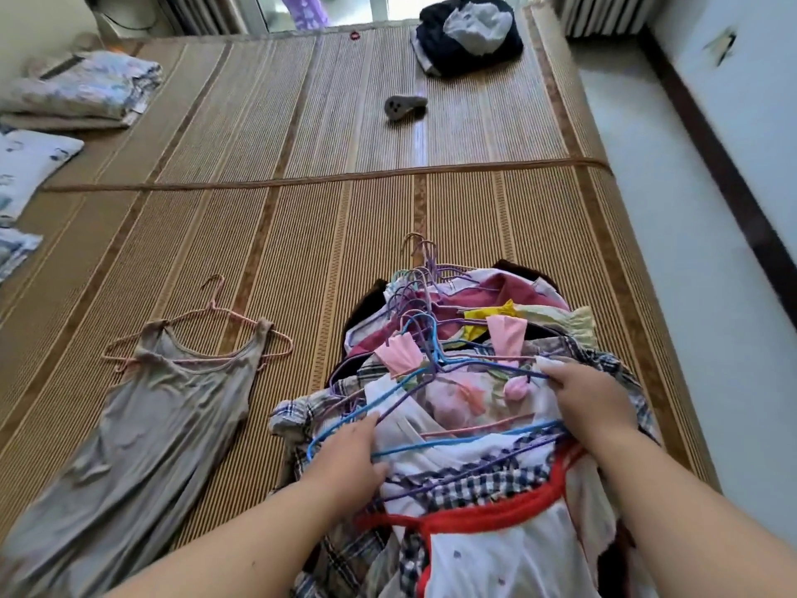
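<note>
A pile of clothes on hangers (470, 381) lies on the bamboo mat (302, 235) in front of me. On top is a white garment with a pink flower print (457, 403) on blue and purple wire hangers. My left hand (345, 459) grips the left shoulder of a blue hanger (453, 442). My right hand (591, 399) holds the right end of the hangers, fingers curled over the wire. A white top with red trim (487, 533) lies nearest me.
A grey sleeveless top on a pink hanger (172, 403) lies flat to the left. Folded bedding (82, 88) and pillows (26, 170) sit at the far left. A dark clothes bundle (470, 32) and a grey sock (403, 106) lie farther up. The floor (673, 252) is to the right.
</note>
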Demonstrator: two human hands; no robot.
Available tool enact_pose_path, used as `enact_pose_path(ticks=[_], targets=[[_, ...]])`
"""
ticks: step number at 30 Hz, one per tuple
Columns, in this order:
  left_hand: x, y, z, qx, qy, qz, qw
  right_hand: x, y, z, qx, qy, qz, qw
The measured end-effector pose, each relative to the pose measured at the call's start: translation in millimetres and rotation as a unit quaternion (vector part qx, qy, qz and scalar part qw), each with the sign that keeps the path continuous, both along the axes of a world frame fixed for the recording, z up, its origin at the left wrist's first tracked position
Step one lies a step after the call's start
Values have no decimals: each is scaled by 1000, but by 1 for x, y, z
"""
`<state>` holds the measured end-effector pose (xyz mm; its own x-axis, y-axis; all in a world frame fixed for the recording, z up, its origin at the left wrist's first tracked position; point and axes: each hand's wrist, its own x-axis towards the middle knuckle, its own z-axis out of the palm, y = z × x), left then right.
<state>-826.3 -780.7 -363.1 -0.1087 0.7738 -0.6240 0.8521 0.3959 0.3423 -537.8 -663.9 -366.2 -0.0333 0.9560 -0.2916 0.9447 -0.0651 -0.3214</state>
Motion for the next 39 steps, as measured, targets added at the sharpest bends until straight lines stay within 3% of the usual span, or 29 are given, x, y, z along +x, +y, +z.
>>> enact_pose_path(ticks=[3, 13, 18, 22, 31, 39], targets=[[0, -3, 15, 14, -17, 19, 1000, 10, -16, 32, 36, 90, -45, 994], [-69, -42, 137, 85, -100, 0, 991, 5, -84, 171, -2, 227, -78, 971], [-140, -98, 197, 142, -215, 45, 965, -54, -130, 246, 24, 205, -33, 978], [-202, -158, 233, 198, -238, 63, 949, -118, -174, 289, 17, 158, 6, 987], [-361, -240, 296, 288, -198, 74, 934, -277, -238, 316, 63, 197, 72, 976], [-444, -215, 308, 334, -115, 97, 930, -368, -217, 300, 69, 251, 74, 963]])
